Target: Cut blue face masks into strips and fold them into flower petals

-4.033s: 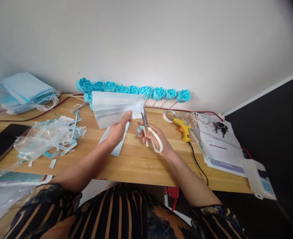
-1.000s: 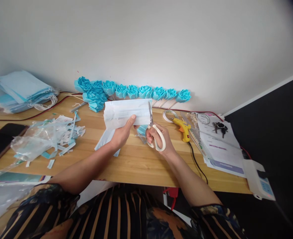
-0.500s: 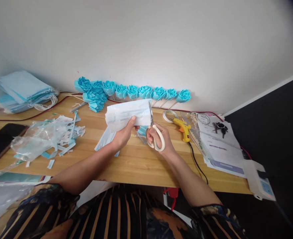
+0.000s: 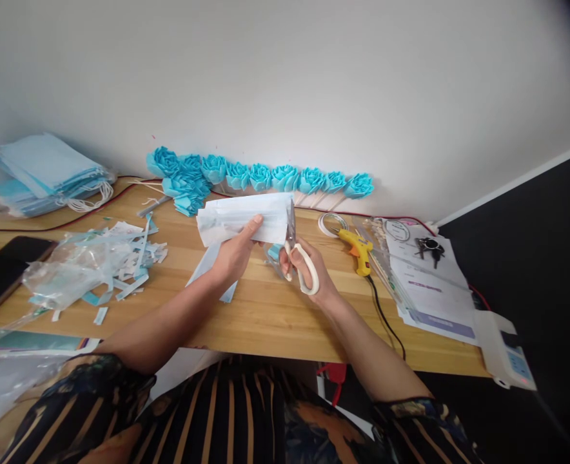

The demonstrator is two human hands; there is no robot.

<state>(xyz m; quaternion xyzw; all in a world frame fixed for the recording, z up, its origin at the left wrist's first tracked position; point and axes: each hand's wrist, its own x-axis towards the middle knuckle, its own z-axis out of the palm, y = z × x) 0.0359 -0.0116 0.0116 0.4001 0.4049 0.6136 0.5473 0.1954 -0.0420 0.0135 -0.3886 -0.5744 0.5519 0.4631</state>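
My left hand is closed on a pale blue face mask, thumb on top, held up above the table. In my right hand is a pair of scissors with white handles. Its blades stand upright at the mask's right edge, and the handle loops are apart. Whether the blades are cutting into the mask I cannot tell. Under the left hand lies a flat pale blue strip. Behind the scissors a small bright blue piece shows partly.
Blue folded flowers on sticks line the wall. At left are a mask stack, scraps with a plastic bag and a phone. To the right lie a yellow glue gun, tape, papers, keys and a power strip.
My left hand and the mask have shifted slightly left. The scissor handles have spread a little wider, and the right hand has moved slightly left.
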